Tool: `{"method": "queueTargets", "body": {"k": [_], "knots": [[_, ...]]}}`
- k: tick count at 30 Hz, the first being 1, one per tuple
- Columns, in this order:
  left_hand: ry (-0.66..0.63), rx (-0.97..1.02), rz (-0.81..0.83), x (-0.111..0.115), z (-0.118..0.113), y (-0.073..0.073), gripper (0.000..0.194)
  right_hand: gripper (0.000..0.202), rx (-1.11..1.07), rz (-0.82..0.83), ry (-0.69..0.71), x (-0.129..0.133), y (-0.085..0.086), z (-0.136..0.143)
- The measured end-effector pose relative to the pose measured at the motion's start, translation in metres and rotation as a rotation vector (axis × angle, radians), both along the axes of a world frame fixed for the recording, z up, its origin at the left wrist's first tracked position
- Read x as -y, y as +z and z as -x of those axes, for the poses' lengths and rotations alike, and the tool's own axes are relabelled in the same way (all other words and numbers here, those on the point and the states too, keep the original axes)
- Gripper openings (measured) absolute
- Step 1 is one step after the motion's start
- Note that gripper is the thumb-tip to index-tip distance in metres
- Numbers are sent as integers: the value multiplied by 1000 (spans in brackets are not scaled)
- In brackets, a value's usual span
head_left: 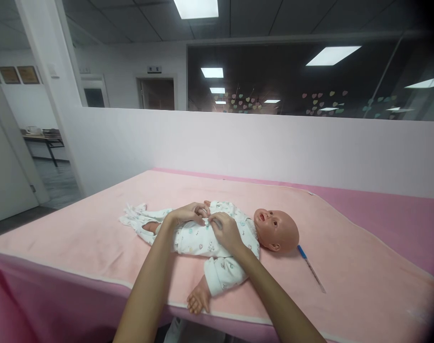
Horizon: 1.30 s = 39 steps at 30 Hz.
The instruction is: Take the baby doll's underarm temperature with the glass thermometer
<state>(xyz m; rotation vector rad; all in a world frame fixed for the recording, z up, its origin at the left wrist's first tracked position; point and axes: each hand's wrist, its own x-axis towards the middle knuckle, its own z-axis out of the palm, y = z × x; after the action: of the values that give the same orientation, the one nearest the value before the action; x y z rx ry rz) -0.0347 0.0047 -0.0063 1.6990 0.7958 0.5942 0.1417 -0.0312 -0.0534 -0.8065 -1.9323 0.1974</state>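
A baby doll point(279, 231) lies on its back on the table, its head to the right. It wears a white printed baby top point(198, 243) and matching trousers point(134, 216) that reach past the feet at the left. My left hand point(190, 213) has its fingers curled together at the middle of the top's front. Close beside it, my right hand point(226, 231) pinches the same front edge of the cloth. Which small piece of fabric sits between the fingertips is partly hidden. One doll arm point(198, 295) stretches toward the near table edge.
A thin clear stick with a blue end point(302, 252), thermometer-like, lies just right of the doll's head. A peach sheet point(77, 238) covers the table over a pink cloth point(59, 295). Behind stands a white half wall point(256, 147) with a window above.
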Motion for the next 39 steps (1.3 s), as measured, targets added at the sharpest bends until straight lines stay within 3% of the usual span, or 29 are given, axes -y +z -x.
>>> {"method": "queueTargets", "body": {"k": [10,23,32,39], "knots": [[-86,18,4,4,2,3,33,7,159,-152,-96,4,-1,3],[-65,26,35,2,1,2,26,3,165,-193,-216,3,-5,6],[-53,58,56,3,2,1,38,10,215,-279,-188,5,-6,5],[-14,32,40,3,0,2,34,19,276,-263,-161,10,0,3]]}}
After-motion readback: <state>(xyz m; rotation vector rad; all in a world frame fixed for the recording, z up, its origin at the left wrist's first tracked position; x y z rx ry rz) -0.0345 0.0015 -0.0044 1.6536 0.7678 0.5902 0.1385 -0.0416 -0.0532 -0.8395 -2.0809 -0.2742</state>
